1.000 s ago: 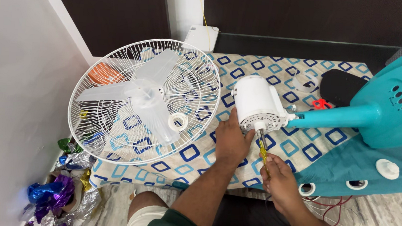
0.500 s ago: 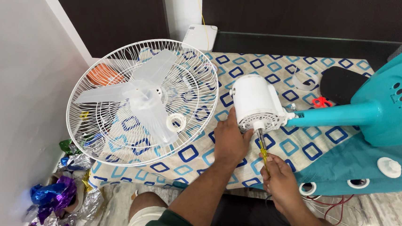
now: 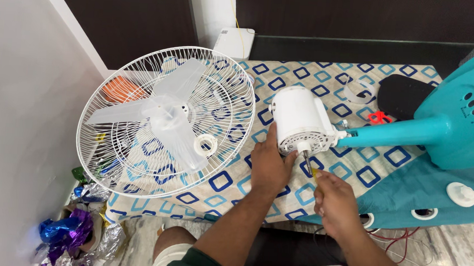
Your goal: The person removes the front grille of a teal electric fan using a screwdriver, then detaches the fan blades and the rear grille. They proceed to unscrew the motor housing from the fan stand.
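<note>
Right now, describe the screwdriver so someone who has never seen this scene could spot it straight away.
Start at the big teal fan stand on the right and follow its neck left to the white motor housing, steadied by the left hand. Just below the housing, the right hand grips the screwdriver, tip up against the housing. It is the only thin dark shaft with a yellow handle.
</note>
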